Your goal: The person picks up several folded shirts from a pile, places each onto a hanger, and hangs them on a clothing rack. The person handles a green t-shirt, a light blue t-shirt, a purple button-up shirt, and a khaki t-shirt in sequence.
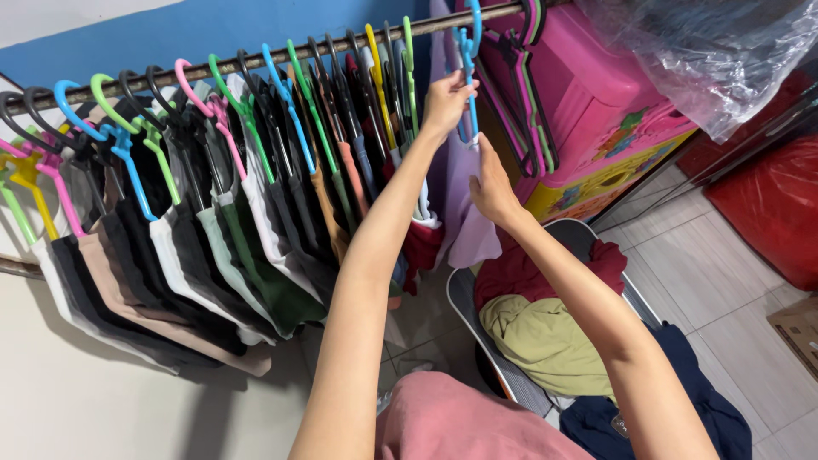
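left hand (446, 100) grips blue hanger (467, 51) | right hand (492, 183) on lilac garment (464, 226)

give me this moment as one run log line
left hand: grips blue hanger on rail | right hand: on lilac garment under that hanger | below: basket of clothes

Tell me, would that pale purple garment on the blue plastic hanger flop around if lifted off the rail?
Probably floppy: the pale purple garment drapes in soft folds below the blue plastic hanger. It likely weighs little, as the thin hanger carries it unbent. The hanger's hook looks stiff.
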